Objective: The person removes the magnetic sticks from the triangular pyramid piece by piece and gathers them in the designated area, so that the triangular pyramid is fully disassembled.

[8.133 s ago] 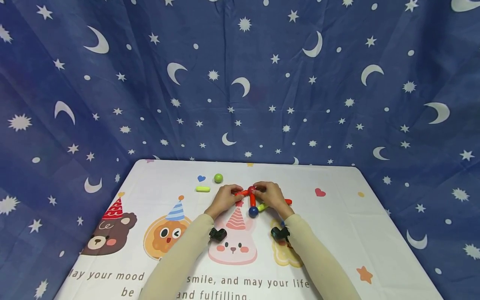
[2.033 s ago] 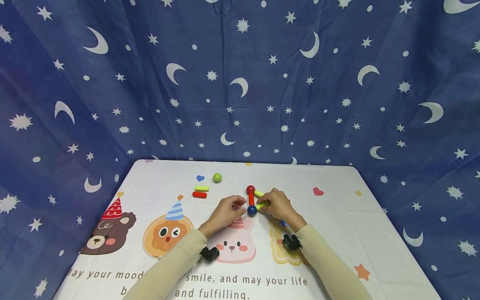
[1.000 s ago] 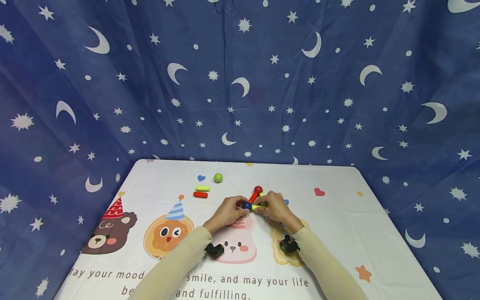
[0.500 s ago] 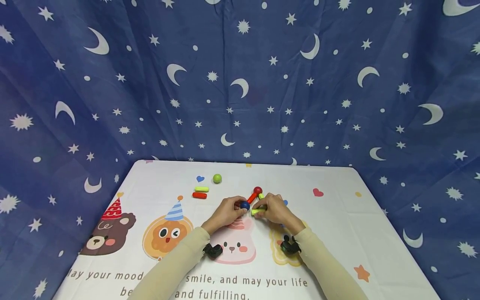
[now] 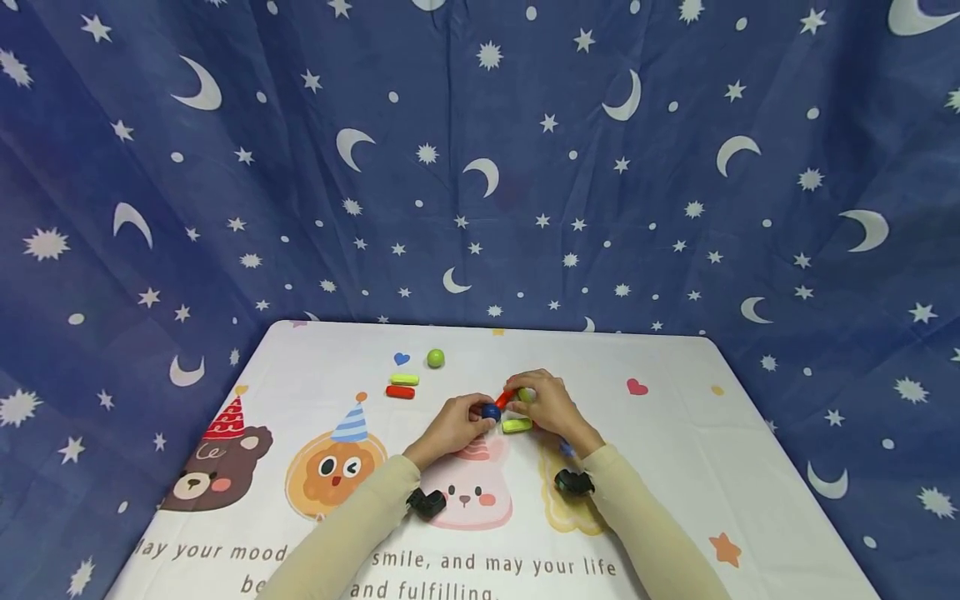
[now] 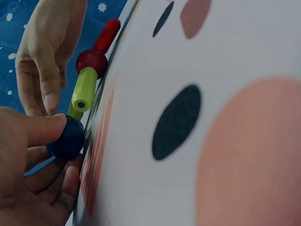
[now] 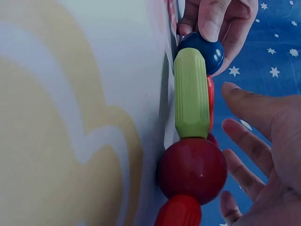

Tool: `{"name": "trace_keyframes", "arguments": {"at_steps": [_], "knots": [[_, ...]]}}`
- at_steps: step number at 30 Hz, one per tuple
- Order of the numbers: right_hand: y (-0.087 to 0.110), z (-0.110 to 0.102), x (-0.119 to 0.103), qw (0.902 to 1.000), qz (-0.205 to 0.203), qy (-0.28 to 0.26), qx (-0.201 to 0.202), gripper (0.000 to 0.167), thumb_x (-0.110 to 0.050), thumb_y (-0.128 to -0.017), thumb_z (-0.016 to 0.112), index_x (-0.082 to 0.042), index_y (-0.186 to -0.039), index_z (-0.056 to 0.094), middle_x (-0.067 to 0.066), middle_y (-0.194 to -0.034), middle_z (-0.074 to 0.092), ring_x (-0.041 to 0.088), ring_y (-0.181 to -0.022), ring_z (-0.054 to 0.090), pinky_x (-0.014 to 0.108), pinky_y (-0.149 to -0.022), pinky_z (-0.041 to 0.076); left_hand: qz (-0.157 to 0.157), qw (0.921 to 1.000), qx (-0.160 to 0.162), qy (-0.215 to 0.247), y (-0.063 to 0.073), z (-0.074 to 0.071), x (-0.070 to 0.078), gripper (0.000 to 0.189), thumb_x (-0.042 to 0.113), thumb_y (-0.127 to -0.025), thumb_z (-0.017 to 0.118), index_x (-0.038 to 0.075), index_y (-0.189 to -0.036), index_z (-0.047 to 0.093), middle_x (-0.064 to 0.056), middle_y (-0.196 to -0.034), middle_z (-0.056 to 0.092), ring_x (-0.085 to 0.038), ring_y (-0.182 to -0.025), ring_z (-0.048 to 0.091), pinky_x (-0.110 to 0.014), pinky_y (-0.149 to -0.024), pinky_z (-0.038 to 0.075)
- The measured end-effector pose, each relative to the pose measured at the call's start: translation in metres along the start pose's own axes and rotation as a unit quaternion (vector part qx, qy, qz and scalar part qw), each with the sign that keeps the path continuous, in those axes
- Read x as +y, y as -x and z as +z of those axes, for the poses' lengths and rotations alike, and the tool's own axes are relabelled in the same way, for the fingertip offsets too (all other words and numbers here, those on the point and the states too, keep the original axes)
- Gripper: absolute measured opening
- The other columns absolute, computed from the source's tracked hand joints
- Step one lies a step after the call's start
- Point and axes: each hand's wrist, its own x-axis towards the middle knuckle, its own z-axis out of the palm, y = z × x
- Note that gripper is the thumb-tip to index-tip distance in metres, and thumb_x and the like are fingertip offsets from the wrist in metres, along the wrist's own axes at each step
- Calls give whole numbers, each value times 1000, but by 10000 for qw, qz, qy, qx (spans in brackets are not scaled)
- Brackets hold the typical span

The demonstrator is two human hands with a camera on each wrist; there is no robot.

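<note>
My left hand [image 5: 450, 427] pinches a blue ball [image 5: 491, 412] between thumb and fingers. A red rod [image 5: 503, 400] runs from beside this ball toward my right hand [image 5: 551, 406]. In the right wrist view that hand's fingers are spread beside the pieces, holding nothing. A yellow-green rod [image 5: 517, 426] lies on the table just below it, apart from the blue ball in the head view. Another yellow-green piece [image 5: 527, 394] shows between the right fingers. The right wrist view has a dark red ball [image 7: 192, 170] with a second red rod [image 7: 178, 213] against it; my right hand hides them from the head view.
Left of the hands lie a loose yellow-green rod [image 5: 404, 380] and a red rod [image 5: 400, 392], side by side. Behind them sits a green ball [image 5: 436, 358]. The white tablecloth [image 5: 660, 467] carries printed animals and text; a blue starry curtain [image 5: 480, 167] stands behind the table.
The yellow-green rod came away from the blue ball, and my right hand has released it and moved up toward the red rod. Earlier, my left hand set a red rod down at the left.
</note>
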Motion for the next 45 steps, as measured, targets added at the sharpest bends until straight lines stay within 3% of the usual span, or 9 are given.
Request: {"name": "trace_keyframes", "arguments": {"at_steps": [6, 16, 27, 32, 36, 45], "knots": [[-6, 6, 7, 9997, -160, 85, -171, 29, -21, -80, 81, -18, -108, 76, -1, -126, 68, 24, -127, 55, 53, -111, 36, 3, 10000, -37, -44, 1, 2, 1, 34, 21, -91, 71, 11, -123, 64, -6, -102, 68, -11, -84, 59, -24, -74, 52], [-14, 10, 6, 9983, -131, 184, -535, 28, -21, -80, 81, -19, -108, 76, 2, -131, 65, 28, -133, 49, 60, -111, 31, -52, 9999, -67, -54, 0, -3, 0, 36, 22, -91, 70, 10, -125, 63, -5, -102, 68, -12, -85, 59, -24, -75, 52], [-16, 13, 7, 9985, -96, 58, -543, 24, -21, -80, 81, -19, -104, 77, 2, -132, 64, 28, -132, 49, 57, -111, 34, -78, 10000, 59, -11, 2, -3, 1, 35, 22, -91, 71, 11, -123, 64, -5, -101, 68, -11, -84, 59, -25, -74, 52], [-17, 14, 7, 9988, -139, -10, -479, 25, -20, -80, 82, -17, -104, 77, 4, -130, 65, 29, -130, 51, 54, -111, 36, -88, 9999, -25, 94, 4, -4, 3, 36, 24, -90, 72, 11, -123, 64, -5, -102, 68, -10, -84, 61, -22, -72, 53], [-18, 14, 7, 9988, -78, -11, -484, 25, -21, -79, 82, -18, -103, 77, 3, -130, 64, 29, -131, 50, 52, -112, 36, -63, 9997, 57, 236, 8, -11, 3, 36, 20, -90, 72, 11, -123, 63, -6, -104, 69, -11, -87, 65, -24, -73, 55], [-18, 17, 7, 9981, 116, -102, -602, 25, -22, -81, 81, -19, -105, 77, 3, -132, 63, 29, -133, 48, 54, -113, 33, -174, 9974, 671, 218, 10, -45, -9, 41, 21, -88, 74, 11, -127, 63, -6, -112, 69, -17, -90, 67, -34, -81, 56]]}}
